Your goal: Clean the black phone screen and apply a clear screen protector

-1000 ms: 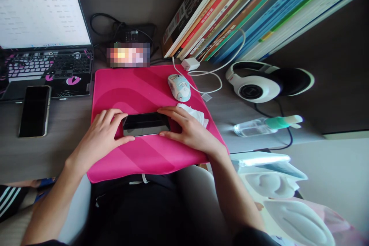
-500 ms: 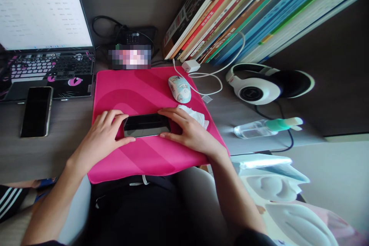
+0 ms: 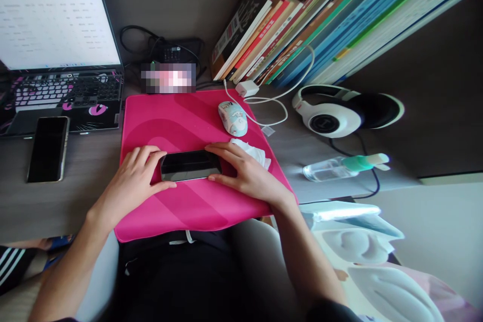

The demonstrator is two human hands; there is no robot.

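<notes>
A dark-screened phone (image 3: 190,165) lies sideways on the pink desk mat (image 3: 169,126). My left hand (image 3: 141,173) grips its left end, fingertips on the far edge and thumb along the near edge. At the other end, my right hand (image 3: 245,171) grips it the same way, fingers at the top corner and thumb at the bottom. A crumpled white tissue (image 3: 256,152) lies partly behind my right hand. Just beyond the tissue rests a patterned computer mouse (image 3: 233,118).
To the left are a laptop (image 3: 60,95) and a second phone (image 3: 48,149). Books (image 3: 260,30) lean at the back. On the right lie a white cable (image 3: 281,98), headphones (image 3: 335,115) and a clear spray bottle (image 3: 332,168). Another person's striped clothing (image 3: 13,264) shows lower left.
The view has shifted very slightly. Both hands and the phone between them keep the same position on the mat.
</notes>
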